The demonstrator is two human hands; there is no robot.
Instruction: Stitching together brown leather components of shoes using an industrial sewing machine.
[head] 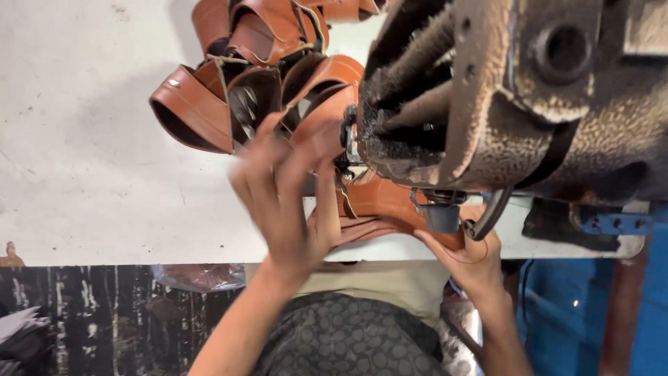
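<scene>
The left hand (282, 198) is blurred, its fingers (261, 143) spread open and laid against a tan leather piece (379, 202) at the head of a grimy, dust-caked sewing machine (515, 104). The piece lies on the white bench (90, 174), partly under the machine. The right hand (470, 257) sits at the bench's near edge beneath the machine, touching the same piece from the other side; whether its fingers are closed cannot be told. Beyond the left hand, a heap of brown leather straps (229, 90), joined by thread, rests on the bench.
</scene>
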